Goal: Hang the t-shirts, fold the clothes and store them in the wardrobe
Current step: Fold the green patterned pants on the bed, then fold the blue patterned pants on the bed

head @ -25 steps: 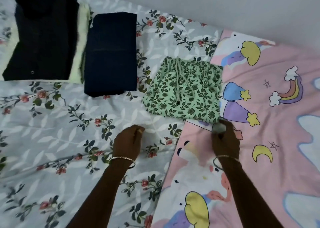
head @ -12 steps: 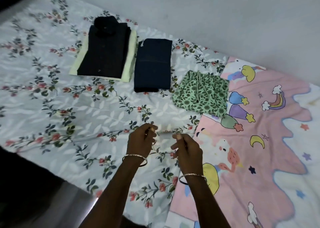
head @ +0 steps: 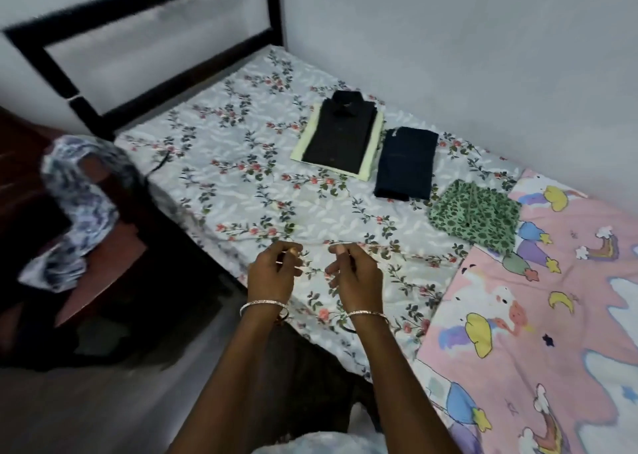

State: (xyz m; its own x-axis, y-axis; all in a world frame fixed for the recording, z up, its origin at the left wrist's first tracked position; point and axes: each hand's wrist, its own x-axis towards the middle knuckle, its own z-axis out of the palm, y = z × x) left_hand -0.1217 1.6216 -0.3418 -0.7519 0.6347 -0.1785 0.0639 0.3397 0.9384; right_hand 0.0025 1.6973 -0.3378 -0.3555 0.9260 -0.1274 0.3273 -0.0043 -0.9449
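Closest in, two bare forearms reach forward over the near edge of the bed, each wrist ringed by a thin metal bangle (head: 264, 304). The left hand (head: 272, 274) and the right hand (head: 355, 277) hover side by side, a little apart, above the floral sheet (head: 241, 184). Both have their fingers loosely curled inward with the thumbs near the fingertips, and nothing shows between them. To the right, a pink cartoon-print sheet (head: 569, 298) overlaps the floral one. To the left, off the bed, a blue-and-white patterned cloth (head: 79, 191) lies draped over a reddish-brown wooden piece of furniture (head: 114, 256); motion blur hides its exact shape. Farther up the bed, well apart from the hands, the folded clothes lie in a diagonal row. A green leaf-print garment (head: 474, 217) sits at the border of the two sheets, its drawstring on top. Just beyond it lies a folded navy garment (head: 405, 163). Beside that, a folded black shirt (head: 340, 136) rests collar-up on a pale yellow garment (head: 303, 144). At the far end stands the black bed frame (head: 274, 8), against a plain grey wall (head: 448, 39).
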